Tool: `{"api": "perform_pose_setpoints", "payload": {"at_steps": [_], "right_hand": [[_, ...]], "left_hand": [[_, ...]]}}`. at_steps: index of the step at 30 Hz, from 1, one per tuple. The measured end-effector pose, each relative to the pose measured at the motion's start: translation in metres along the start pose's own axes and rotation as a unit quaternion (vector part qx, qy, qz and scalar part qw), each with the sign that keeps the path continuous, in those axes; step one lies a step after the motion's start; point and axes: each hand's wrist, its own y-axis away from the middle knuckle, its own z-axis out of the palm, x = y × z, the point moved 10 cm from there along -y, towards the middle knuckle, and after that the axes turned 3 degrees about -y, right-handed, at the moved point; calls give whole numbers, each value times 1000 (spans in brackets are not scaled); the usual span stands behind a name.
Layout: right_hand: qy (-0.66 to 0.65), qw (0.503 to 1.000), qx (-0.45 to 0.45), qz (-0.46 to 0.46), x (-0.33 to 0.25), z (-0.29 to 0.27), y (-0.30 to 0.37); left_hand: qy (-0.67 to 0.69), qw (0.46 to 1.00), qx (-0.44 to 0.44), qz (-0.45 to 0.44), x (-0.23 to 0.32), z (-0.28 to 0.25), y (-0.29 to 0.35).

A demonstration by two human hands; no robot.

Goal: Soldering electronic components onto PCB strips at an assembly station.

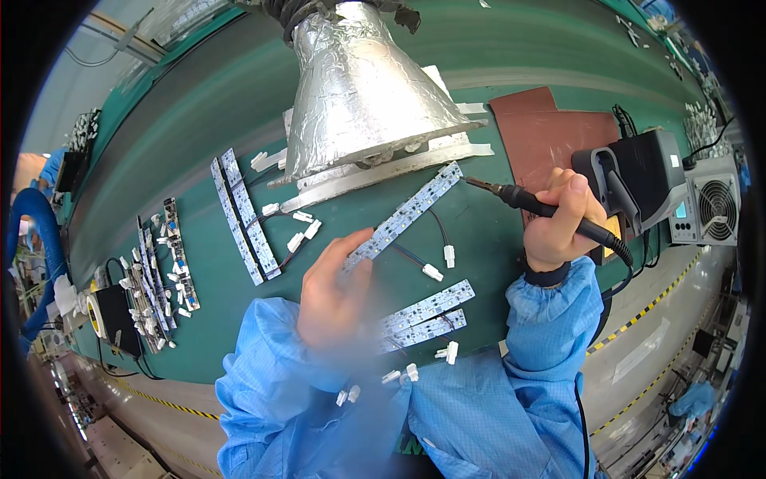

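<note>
Nearest the body, at six o'clock, two LED strips (427, 315) lie side by side on the green worktop (239, 96), small white connectors (448, 351) scattered beside them. Left hand (333, 299), blurred, has its grip closed on the lower end of a long LED strip (405, 214), raised and slanting toward one o'clock; the fingers are hard to make out. Right hand (561, 223), at three o'clock, is wrapped tight around a black soldering iron (533, 206), tip just beside the strip's far end. At nine o'clock two more strips (243, 215) lie paired, beyond them a heap too tangled to count. Farther, a foil-wrapped hood (363, 88) hides the worktop behind it.
</note>
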Motion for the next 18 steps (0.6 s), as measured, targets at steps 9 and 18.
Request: {"api": "perform_pose_setpoints", "payload": {"at_steps": [9,18], "right_hand": [[-1,1000,0,0,-2,1,-1],[5,1000,-2,17,1,-1,-1]], "left_hand": [[-31,999,-9,29,-2,1,0],[7,1000,6,-3,-1,1,1]]}}
